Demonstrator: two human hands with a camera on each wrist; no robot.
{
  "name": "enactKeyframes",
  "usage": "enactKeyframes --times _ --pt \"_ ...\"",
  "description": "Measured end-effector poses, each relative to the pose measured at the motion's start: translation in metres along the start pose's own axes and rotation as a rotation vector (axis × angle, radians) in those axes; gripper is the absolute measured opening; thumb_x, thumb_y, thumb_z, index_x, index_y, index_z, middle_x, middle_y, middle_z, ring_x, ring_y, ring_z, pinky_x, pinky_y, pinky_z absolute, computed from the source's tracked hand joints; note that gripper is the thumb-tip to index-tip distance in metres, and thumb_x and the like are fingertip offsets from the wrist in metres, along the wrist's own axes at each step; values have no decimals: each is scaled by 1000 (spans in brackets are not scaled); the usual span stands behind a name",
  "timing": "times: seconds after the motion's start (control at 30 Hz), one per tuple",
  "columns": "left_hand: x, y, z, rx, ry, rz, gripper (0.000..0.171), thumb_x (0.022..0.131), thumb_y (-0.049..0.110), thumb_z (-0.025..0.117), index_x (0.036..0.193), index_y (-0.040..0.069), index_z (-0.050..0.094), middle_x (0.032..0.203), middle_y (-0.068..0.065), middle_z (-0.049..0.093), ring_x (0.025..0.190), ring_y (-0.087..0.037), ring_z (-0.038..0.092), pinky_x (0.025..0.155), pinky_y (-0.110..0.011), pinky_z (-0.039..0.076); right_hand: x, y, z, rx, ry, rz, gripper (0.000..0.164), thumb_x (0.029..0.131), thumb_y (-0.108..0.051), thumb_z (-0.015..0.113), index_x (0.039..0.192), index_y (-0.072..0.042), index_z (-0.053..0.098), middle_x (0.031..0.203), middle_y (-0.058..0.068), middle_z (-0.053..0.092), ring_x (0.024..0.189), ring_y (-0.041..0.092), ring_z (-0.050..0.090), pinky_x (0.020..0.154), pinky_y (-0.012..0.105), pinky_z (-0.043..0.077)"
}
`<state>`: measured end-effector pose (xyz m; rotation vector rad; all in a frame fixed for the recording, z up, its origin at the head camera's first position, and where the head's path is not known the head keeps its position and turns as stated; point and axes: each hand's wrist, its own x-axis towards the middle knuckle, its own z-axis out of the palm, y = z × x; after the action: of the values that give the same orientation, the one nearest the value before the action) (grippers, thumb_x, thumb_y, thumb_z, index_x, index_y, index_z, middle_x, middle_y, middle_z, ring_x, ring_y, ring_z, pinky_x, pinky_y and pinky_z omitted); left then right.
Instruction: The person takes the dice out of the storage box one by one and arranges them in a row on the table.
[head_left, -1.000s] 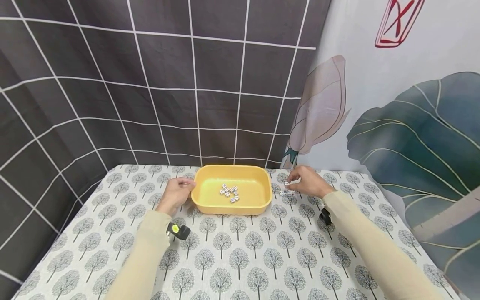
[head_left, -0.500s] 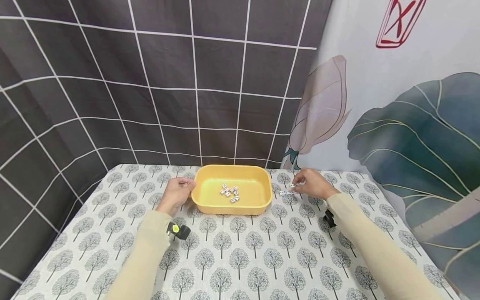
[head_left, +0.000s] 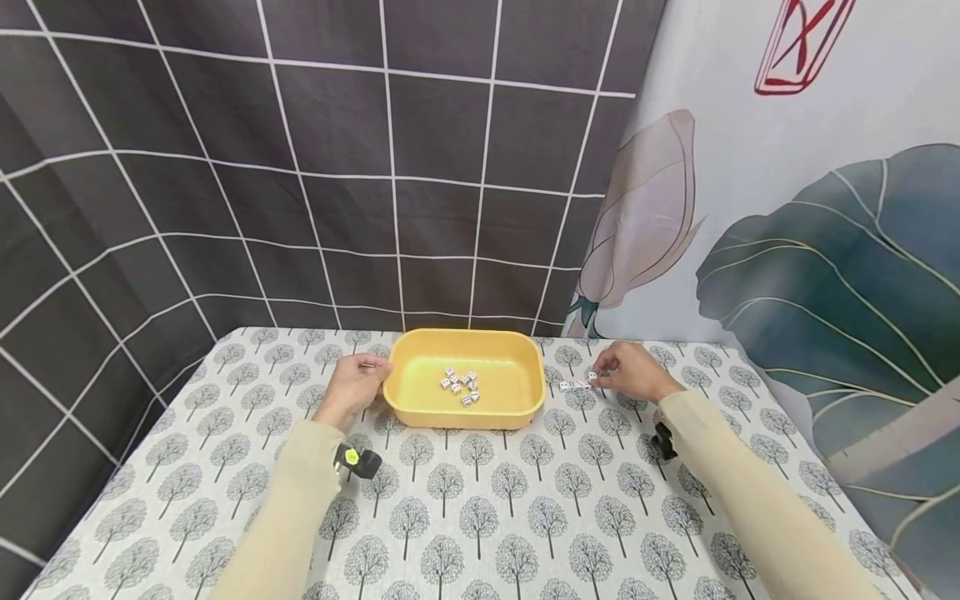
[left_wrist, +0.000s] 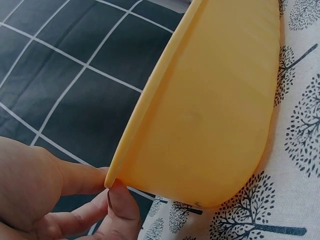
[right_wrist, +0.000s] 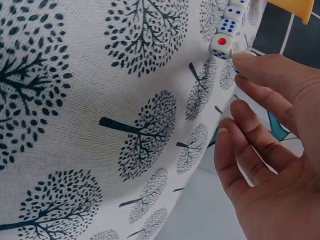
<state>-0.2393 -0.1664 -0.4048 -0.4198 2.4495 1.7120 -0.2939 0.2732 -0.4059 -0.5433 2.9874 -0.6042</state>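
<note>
At the left end of a yellow plastic tub (head_left: 463, 419), my left hand (head_left: 351, 392) pinches the rim between thumb and fingers, which the left wrist view shows close up. Several white dice (head_left: 455, 388) lie loose on the tub's floor. To the right of the tub, a short row of dice (head_left: 573, 385) stands side by side on the cloth. My right hand (head_left: 634, 371) pinches a single die (head_left: 592, 376) at the row's right end. In the right wrist view the thumb and forefinger mostly hide that die, close beside the row's end die (right_wrist: 222, 46) with a red pip.
A white cloth with tree prints (head_left: 480, 517) covers the table. Behind the tub hangs a dark curtain with white grid lines (head_left: 435, 208). A pale curtain with a flower and leaf print (head_left: 750, 208) hangs at the right.
My right hand has shifted a little to the right and down with the die, from over the row to its right end. The left hand and tub have stayed put.
</note>
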Motion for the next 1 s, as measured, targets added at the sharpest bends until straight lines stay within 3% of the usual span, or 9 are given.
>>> enactKeyframes --times 0.3,0.57,1.0 --pt "1 0 0 4 5 -3 31 102 17 60 128 0 61 112 -17 67 89 -20 68 81 -27 55 -1 2 -1 19 -22 46 9 84 -14 81 91 -9 77 100 11 72 90 25 65 82 45 56" --pt "1 0 0 9 3 -5 31 102 17 60 129 0 60 114 -17 66 89 -19 67 78 -24 53 0 4 2 34 -55 53 12 83 -12 82 92 -5 76 101 12 73 90 24 65 84 46 57" --pt "2 -1 0 8 3 11 31 102 16 60 128 -1 60 114 -17 66 88 -19 67 86 -32 57 2 5 8 52 -87 57 13 82 -7 81 93 -4 74 98 13 73 88 23 67 84 45 59"
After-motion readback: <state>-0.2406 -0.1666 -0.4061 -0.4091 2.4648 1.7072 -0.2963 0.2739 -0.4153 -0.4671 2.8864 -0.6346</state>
